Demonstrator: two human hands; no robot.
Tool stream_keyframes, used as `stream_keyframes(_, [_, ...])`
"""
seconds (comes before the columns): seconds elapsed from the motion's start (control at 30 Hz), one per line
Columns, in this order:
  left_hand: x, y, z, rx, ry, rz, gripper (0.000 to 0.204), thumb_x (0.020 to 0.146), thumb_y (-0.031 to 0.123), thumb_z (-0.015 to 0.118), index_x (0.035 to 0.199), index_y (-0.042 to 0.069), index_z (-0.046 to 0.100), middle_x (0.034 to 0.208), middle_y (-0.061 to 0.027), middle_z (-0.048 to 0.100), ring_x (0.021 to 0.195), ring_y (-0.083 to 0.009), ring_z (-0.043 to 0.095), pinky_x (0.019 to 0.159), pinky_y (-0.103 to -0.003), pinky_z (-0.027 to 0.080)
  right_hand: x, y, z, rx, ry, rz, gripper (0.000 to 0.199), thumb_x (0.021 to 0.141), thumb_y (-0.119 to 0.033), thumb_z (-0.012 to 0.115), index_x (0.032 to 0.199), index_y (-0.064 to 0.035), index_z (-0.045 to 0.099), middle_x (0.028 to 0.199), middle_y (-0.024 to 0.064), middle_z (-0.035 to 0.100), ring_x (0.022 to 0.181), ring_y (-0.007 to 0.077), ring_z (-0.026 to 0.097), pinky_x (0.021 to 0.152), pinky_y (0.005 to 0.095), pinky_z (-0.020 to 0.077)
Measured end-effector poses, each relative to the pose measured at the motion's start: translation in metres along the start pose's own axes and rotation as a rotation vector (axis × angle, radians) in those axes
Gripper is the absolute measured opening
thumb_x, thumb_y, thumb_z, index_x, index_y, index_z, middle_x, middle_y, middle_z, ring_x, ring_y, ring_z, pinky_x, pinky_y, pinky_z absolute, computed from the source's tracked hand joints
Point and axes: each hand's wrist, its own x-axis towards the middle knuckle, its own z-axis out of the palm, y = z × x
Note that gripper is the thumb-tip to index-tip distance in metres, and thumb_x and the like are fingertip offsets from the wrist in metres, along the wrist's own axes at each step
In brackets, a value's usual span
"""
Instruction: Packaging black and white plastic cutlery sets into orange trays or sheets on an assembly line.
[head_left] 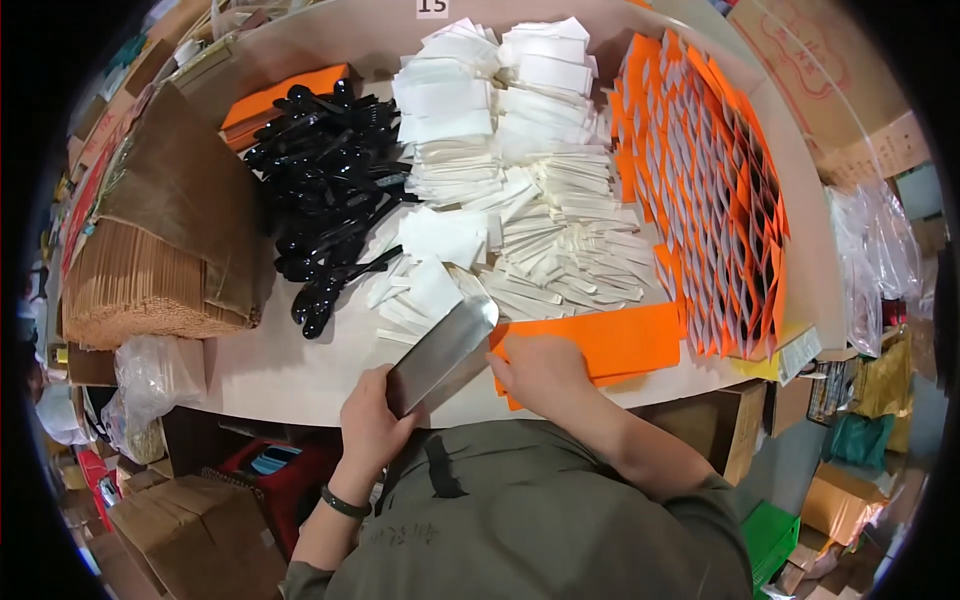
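Observation:
My left hand (372,422) is closed around the lower end of a silver, trough-shaped metal piece (447,352), which tilts up and to the right over the table. My right hand (543,374) rests on a stack of flat orange paper sleeves (630,342) at the table's front edge. Its fingers are bent in at the stack's left end and seem to pinch a sleeve there; the fingertips are partly hidden. Beyond the metal piece lie many folded white napkins (443,100) in loose rows. A heap of black plastic spoons (325,180) lies to their left.
A fanned bank of orange sleeves (700,190) stands on the right. At left, a cardboard box (175,190) holds a tight pack of brown paper pieces (150,290). More orange sleeves (275,100) lie behind the spoons. Clear plastic bags (868,245) hang past the right edge.

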Motion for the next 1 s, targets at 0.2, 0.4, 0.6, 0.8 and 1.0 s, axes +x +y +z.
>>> stream_keyframes(0.2, [-0.007, 0.000, -0.022, 0.093, -0.114, 0.050, 0.070, 0.066, 0.017, 0.085, 0.129, 0.007, 0.054, 0.094, -0.0136, 0.062, 0.085, -0.0367, 0.063, 0.075, -0.042, 0.052, 0.017, 0.003, 0.022, 0.143, 0.101, -0.016, 0.020, 0.084, -0.022, 0.062, 0.075, -0.0043, 0.062, 0.067, 0.0109, 0.067, 0.062, 0.0318, 0.066, 0.059, 0.0440, 0.0518])
stream_keyframes(0.4, [0.018, 0.006, -0.030, 0.103, -0.289, 0.230, 0.072, 0.068, 0.023, 0.085, 0.131, 0.008, 0.054, 0.090, -0.0126, 0.061, 0.082, -0.0352, 0.062, 0.071, -0.042, 0.051, 0.015, -0.020, 0.027, 0.294, 0.081, -0.122, 0.018, 0.081, -0.022, 0.064, 0.074, -0.0048, 0.062, 0.068, 0.0137, 0.066, 0.067, 0.0326, 0.066, 0.063, 0.0435, 0.0519])
stream_keyframes(0.6, [0.040, 0.004, -0.012, 0.057, -0.193, 0.428, 0.073, 0.064, 0.032, 0.088, 0.126, 0.007, 0.058, 0.102, -0.0136, 0.063, 0.093, -0.0344, 0.061, 0.078, -0.043, 0.051, 0.122, 0.037, -0.036, 0.027, 0.636, -0.289, 0.033, 0.088, -0.019, 0.058, 0.116, -0.0019, 0.063, 0.107, 0.0195, 0.066, 0.100, 0.0387, 0.061, 0.087, 0.0467, 0.0502])
stream_keyframes(0.8, [0.027, -0.018, -0.023, -0.033, 0.027, 0.397, 0.056, 0.073, 0.029, 0.082, 0.120, 0.008, 0.062, 0.113, -0.0152, 0.062, 0.105, -0.0371, 0.059, 0.091, -0.045, 0.048, 0.106, 0.086, -0.067, -0.519, 0.691, -0.366, 0.020, 0.083, -0.019, 0.066, 0.090, -0.0008, 0.070, 0.101, 0.0181, 0.067, 0.096, 0.0340, 0.062, 0.082, 0.0436, 0.0507])
stream_keyframes(1.0, [0.063, -0.057, -0.053, 0.101, 0.313, 0.109, 0.027, 0.081, 0.009, 0.070, 0.108, 0.008, 0.067, 0.104, -0.0110, 0.064, 0.095, -0.0333, 0.063, 0.078, -0.042, 0.053, 0.065, 0.018, -0.036, 0.133, 0.381, -0.159, 0.016, 0.086, -0.017, 0.063, 0.086, -0.0028, 0.069, 0.081, 0.0162, 0.065, 0.075, 0.0379, 0.063, 0.071, 0.0460, 0.0512])
